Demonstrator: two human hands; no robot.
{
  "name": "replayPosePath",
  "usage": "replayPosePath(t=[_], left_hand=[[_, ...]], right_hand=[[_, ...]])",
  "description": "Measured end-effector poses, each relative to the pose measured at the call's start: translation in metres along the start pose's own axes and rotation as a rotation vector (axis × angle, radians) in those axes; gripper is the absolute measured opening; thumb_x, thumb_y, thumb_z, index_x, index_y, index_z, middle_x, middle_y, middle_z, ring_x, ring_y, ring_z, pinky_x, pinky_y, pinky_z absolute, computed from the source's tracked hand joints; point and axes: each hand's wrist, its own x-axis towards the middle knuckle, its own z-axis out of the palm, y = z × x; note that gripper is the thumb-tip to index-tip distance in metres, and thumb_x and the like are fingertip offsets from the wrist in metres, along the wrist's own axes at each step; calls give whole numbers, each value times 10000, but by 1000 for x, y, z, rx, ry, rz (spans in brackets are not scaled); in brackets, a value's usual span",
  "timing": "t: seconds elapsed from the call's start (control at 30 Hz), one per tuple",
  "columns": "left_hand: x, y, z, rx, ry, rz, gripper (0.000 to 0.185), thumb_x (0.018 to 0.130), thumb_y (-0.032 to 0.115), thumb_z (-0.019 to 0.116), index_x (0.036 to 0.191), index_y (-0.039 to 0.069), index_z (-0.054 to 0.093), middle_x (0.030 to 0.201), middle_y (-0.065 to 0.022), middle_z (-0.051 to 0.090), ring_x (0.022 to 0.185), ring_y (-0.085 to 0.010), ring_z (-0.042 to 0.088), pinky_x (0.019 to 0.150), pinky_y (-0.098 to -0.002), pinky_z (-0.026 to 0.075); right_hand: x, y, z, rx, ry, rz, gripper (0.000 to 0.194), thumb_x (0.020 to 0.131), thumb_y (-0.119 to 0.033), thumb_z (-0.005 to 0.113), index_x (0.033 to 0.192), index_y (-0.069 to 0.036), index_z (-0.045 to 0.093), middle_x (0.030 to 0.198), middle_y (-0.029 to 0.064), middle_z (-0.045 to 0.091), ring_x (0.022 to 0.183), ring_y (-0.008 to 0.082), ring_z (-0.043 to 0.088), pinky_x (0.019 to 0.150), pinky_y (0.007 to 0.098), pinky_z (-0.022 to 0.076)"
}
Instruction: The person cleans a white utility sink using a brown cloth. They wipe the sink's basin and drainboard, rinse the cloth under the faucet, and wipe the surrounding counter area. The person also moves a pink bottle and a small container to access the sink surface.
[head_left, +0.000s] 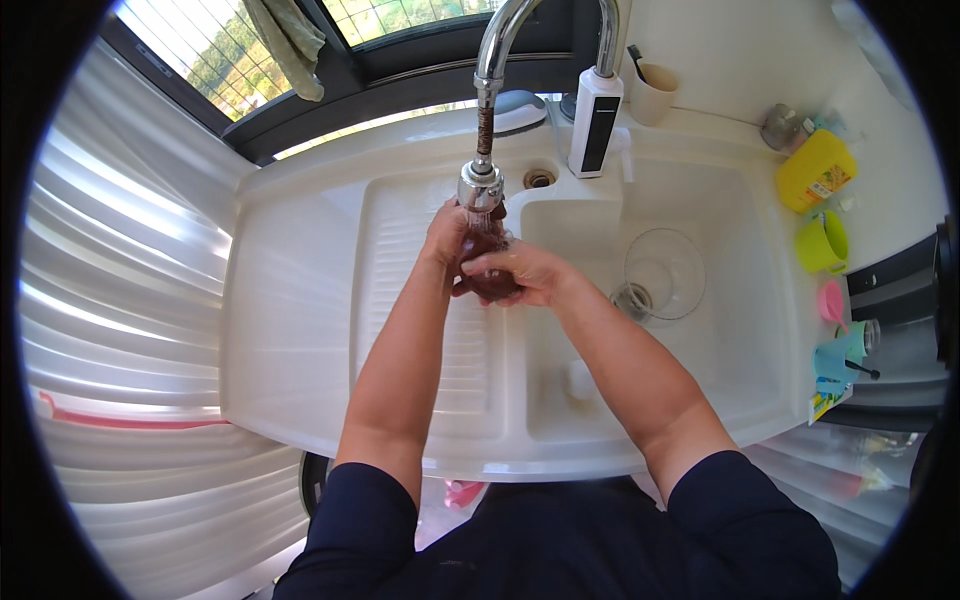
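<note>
Under the chrome faucet head (481, 187), water streams onto a dark red-brown, rounded object (493, 283), whose exact kind I cannot tell. My left hand (445, 231) grips it from the left and far side, close below the faucet head. From the right, my right hand (531, 271) wraps around it with the thumb lying across its top. Both hands partly cover the wet object. They are above the divider between the ribbed washboard (420, 337) and the sink basin.
A clear glass bowl (690, 301) rests in the white sink basin (739, 352). A yellow jug (816, 171), a green cup (822, 241) and a pink scoop (831, 301) line the right ledge. Behind the faucet are a scrubbing brush (514, 111) and a beige cup (654, 96).
</note>
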Motion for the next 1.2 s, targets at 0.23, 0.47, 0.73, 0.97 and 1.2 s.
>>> replayPosePath(t=[0.23,0.47,0.73,0.97,1.2], left_hand=[[0,4,2,415,225,-60,297,876,175,907,1099,33,772,938,-56,748,795,-186,700,720,-365,560],[-25,-4,3,639,690,221,205,941,178,784,1046,3,786,924,-43,764,823,-174,687,777,-371,554],[-85,2,30,-193,723,226,275,964,98,838,1192,41,696,973,-64,727,829,-230,720,766,-389,603],[-150,30,18,-490,122,147,254,1032,166,655,1278,110,638,830,-16,597,863,-227,651,875,-486,588],[-158,56,49,-489,-712,386,127,1030,160,631,1136,104,673,771,-29,592,725,-219,639,788,-490,588]], right_hand=[[6,-5,44,-450,466,-68,301,781,-212,895,1014,-69,770,843,87,758,766,234,745,648,418,603],[26,7,59,-1157,694,-152,414,903,-334,775,1121,14,726,1037,238,809,936,431,788,804,496,633],[-9,42,79,-1553,631,-437,509,908,-284,837,1215,58,620,1183,260,736,964,406,786,848,499,642],[-59,30,48,-48,485,-108,705,981,-628,792,1211,34,712,1026,139,780,619,164,707,485,283,548],[-75,52,147,955,-427,-173,912,967,-842,571,1539,-134,524,1478,243,623,986,360,761,913,518,622]])
